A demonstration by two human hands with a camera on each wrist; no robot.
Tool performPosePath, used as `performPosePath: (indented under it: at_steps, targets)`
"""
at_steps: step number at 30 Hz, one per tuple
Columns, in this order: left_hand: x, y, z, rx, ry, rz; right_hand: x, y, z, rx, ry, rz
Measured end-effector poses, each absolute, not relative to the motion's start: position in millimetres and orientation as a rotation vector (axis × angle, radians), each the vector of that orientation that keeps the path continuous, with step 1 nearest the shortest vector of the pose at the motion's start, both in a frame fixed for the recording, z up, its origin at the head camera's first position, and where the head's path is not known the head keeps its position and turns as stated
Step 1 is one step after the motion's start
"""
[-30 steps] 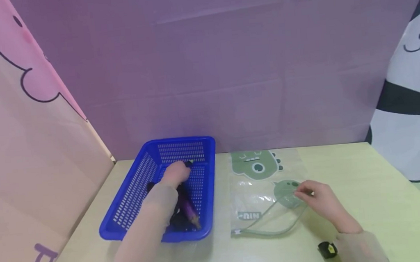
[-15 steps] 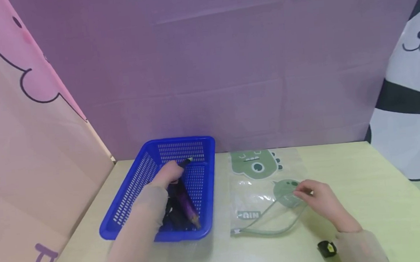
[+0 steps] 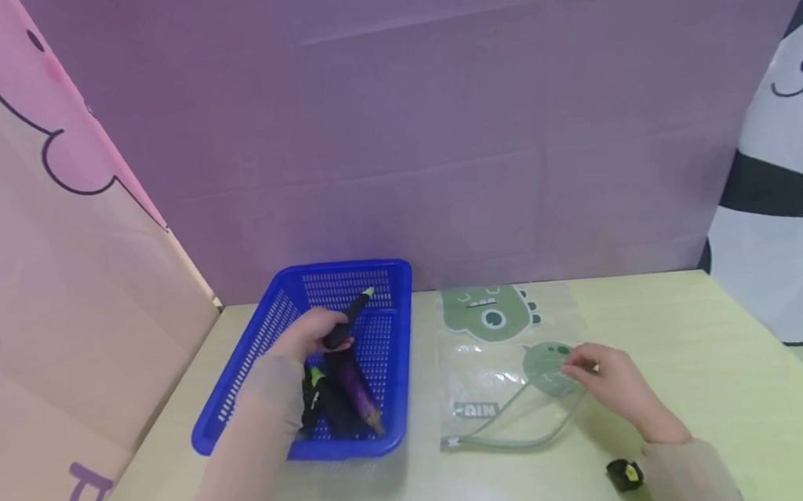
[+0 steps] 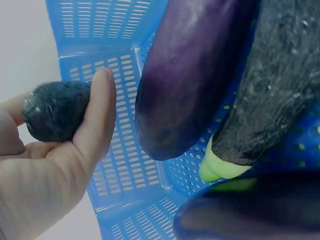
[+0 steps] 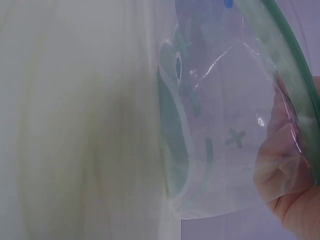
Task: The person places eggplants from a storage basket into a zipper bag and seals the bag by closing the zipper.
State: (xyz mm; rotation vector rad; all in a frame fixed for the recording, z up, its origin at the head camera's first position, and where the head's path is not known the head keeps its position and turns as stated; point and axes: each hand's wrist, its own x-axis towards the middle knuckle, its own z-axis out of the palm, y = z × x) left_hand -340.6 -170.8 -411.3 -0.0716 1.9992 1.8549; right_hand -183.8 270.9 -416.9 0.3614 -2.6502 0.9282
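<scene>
In the head view my left hand (image 3: 317,328) grips a dark eggplant (image 3: 354,314) with a light green tip, over the blue basket (image 3: 406,360). The left wrist view shows the blunt dark end (image 4: 56,111) of this eggplant between thumb and fingers. Below it lie a purple eggplant (image 3: 357,391) and dark eggplants (image 3: 336,413), one with a pale green end (image 4: 220,167). My right hand (image 3: 613,383) pinches the rim of a clear zip bag (image 3: 475,370) with green prints, lifting its mouth apart; in the right wrist view the fingers (image 5: 287,170) show through the film.
On the pale table (image 3: 505,486), a small black object with a yellow mark (image 3: 624,475) lies near the right sleeve. A purple backdrop (image 3: 434,122) stands behind the table, with printed cloths at both sides.
My left hand has drawn back and left inside the basket, raising the dark eggplant so more of it shows. My right hand and the bag have stayed in place.
</scene>
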Motion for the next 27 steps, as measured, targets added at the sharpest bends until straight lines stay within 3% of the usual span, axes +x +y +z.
performPosePath:
  at_steps: [3, 8, 27]
  targets:
    - [-309, -155, -375, -0.155, 1.955, 1.884, -184, 271, -417, 0.358, -2.651, 0.927]
    - [-288, -150, -349, -0.188, 1.746, 1.981, -184, 270, -417, 0.360, -2.649, 0.922]
    - [-284, -133, -340, -0.146, 1.479, 2.144, -184, 271, -417, 0.379, -2.645, 0.928]
